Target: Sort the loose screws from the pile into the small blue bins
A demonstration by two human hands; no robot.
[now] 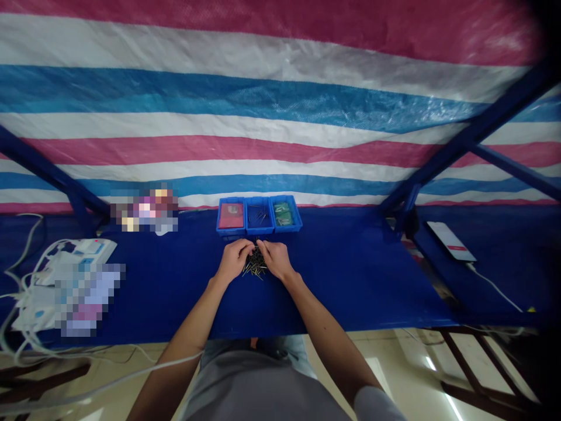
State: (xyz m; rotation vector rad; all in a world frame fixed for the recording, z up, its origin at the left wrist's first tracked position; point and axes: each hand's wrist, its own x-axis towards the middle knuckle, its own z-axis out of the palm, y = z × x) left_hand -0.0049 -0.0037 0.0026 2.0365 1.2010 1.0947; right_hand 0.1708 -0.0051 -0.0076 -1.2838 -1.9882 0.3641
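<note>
Where they heap, thin metal pins (255,263) crisscross.

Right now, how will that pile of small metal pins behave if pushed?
The pins look thin and stiff, so probably won't bend. Loosely crossed and round, they'd likely roll and scatter across the blue sheet.

and here we go, a tarp (263,117) in wide pink, white and blue stripes, a deep blue tabletop (363,280), three bright blue bins (258,215), dark nails (255,264) glinting gold, and a plain grey shirt (258,392)!
</note>
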